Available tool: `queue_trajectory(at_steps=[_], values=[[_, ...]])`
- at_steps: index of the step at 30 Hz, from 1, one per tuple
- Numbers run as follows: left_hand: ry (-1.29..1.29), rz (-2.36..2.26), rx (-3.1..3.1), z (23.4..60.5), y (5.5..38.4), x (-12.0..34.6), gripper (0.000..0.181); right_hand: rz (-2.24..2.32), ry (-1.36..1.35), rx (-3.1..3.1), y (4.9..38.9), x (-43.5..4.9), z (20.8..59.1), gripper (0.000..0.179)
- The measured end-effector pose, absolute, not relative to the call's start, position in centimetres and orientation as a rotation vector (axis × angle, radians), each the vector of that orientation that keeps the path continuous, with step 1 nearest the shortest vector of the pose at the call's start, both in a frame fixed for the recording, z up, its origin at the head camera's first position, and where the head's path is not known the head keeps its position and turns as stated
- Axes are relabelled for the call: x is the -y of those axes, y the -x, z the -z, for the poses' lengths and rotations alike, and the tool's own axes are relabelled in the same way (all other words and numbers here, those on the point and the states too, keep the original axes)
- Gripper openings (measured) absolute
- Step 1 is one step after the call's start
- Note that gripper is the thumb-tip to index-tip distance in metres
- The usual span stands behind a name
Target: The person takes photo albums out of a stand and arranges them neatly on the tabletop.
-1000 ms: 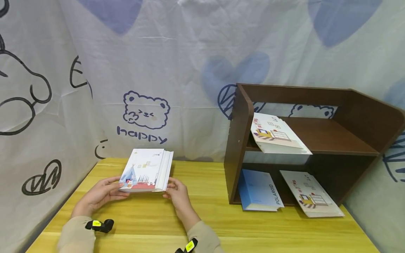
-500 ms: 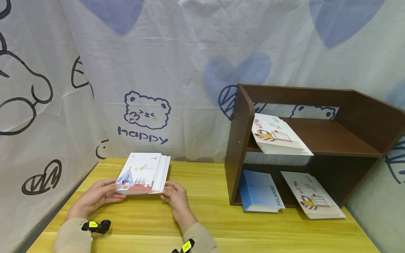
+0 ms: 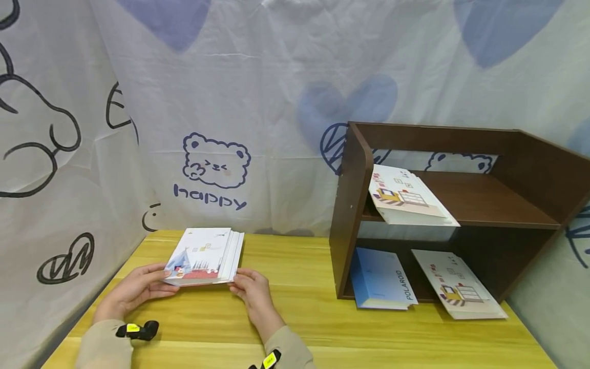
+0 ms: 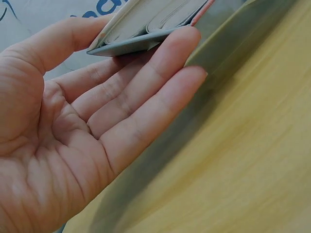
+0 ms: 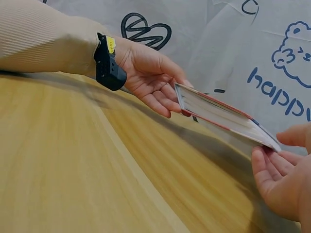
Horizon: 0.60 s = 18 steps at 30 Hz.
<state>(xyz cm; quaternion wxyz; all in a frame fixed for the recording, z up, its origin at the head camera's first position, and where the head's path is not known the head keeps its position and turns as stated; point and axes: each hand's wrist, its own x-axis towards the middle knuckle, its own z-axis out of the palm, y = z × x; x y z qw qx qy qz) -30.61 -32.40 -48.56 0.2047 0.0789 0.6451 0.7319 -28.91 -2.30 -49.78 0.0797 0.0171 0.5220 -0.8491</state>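
Observation:
A thick white book (image 3: 199,255) with a blue tent and a red floor drawn on its cover lies between my hands at the left of the table. My left hand (image 3: 133,291) pinches its near left corner, thumb on top and fingers beneath. At the near right corner, my right hand (image 3: 254,300) grips the book the same way. In the left wrist view, the underside of the book (image 4: 129,46) rests over the fingers, with page edges facing me. The right wrist view has the book (image 5: 218,112) tilted, with a gap above the tabletop.
A dark brown two-tier shelf (image 3: 348,215) stands at the right. A white book (image 3: 405,195) juts from its upper tier. On the lower tier are a blue POLAROID book (image 3: 380,277) and another white book (image 3: 461,287). A printed cloth (image 3: 276,128) hangs behind the wooden table (image 3: 295,266).
Both hands have moved the book a little to the left and toward me, lower over the table. The shelf and its books stay as they were.

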Motion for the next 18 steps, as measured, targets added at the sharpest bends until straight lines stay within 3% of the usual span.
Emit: queue_trajectory(at_steps=[7,18], values=[[-0.164,-2.042,-1.827,48.3,30.3,32.8,0.073,2.479,0.057,-1.513,28.6,2.4,49.8,0.039],[-0.116,-2.038,-1.87,48.4,29.7,33.8,0.067,2.365,0.1,-1.436,28.1,2.7,49.8,0.049]])
